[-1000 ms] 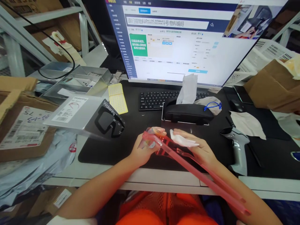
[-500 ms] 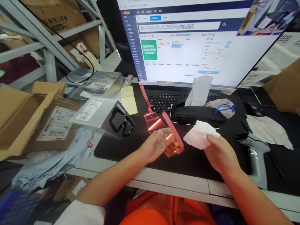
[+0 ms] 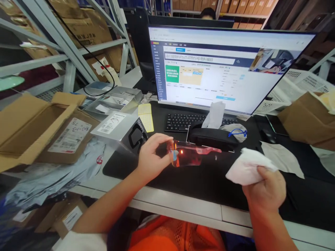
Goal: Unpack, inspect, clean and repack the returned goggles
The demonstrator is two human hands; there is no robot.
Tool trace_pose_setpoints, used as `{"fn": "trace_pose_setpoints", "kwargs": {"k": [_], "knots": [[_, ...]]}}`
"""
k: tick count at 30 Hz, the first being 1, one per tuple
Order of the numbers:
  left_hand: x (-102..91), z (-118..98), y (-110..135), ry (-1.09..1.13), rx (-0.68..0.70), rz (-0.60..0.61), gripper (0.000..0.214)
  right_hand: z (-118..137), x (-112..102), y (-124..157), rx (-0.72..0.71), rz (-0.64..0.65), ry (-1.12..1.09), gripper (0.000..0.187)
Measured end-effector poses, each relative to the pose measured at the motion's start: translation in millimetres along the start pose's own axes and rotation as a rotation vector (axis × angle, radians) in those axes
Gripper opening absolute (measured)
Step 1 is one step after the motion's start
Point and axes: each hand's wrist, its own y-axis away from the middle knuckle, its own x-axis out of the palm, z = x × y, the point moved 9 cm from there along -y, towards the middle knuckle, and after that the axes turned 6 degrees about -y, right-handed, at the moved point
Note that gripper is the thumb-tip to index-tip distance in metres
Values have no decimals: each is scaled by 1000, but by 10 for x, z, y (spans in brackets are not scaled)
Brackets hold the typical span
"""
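Observation:
Pinched by one end in my left hand [image 3: 154, 157] is a pair of red-tinted shield sunglasses [image 3: 190, 155], held above the black desk mat with the lens turned towards me. Light glints on the lens. My right hand [image 3: 269, 188] grips a crumpled white tissue [image 3: 247, 168], off to the right and apart from the sunglasses. Beyond the sunglasses lies a black glasses case [image 3: 211, 137] with a white cloth standing up from it. A silver box [image 3: 115, 134] marked "Wakening" stands beside my left hand.
A monitor [image 3: 206, 83] and keyboard [image 3: 178, 122] are at the back. Left are an opened cardboard box [image 3: 62, 129], a grey plastic mailer [image 3: 65, 174] and a yellow label sheet [image 3: 146, 116]. On the right lie a pale cloth [image 3: 282, 158] and a brown paper bag [image 3: 303, 116].
My left hand has shifted left and turned the sunglasses from upright-slanted to nearly level. My right hand has moved right with the tissue, away from them. The view has tilted up.

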Motion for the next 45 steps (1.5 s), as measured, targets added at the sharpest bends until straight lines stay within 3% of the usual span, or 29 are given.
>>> {"fn": "trace_pose_setpoints", "kwargs": {"k": [2, 4, 7, 9, 14, 19, 27, 38, 45], "knots": [[28, -306, -16, -175, 157, 45, 36, -39, 186, 81, 101, 74, -51, 17], [126, -549, -25, -286, 270, 106, 39, -177, 503, 214, 313, 217, -178, 19], [344, -756, -43, -389, 358, 212, 42, -308, 935, 430, 593, 378, -432, 31], [485, -808, -55, -443, 383, 264, 41, -311, 1029, 449, 628, 362, -533, 31], [690, -800, -79, -488, 408, 307, 39, -317, 1043, 409, 622, 353, -641, 27], [748, -737, -74, -490, 436, 340, 34, -284, 1061, 384, 612, 341, -749, 24], [849, -680, -25, -486, 429, 440, 33, -228, 1222, 482, 678, 376, -835, 33], [828, -730, 3, -526, 465, 408, 31, -298, 1175, 502, 653, 276, -806, 29], [819, -691, -37, -549, 461, 380, 30, -379, 1188, 550, 650, 304, -762, 29]]}}
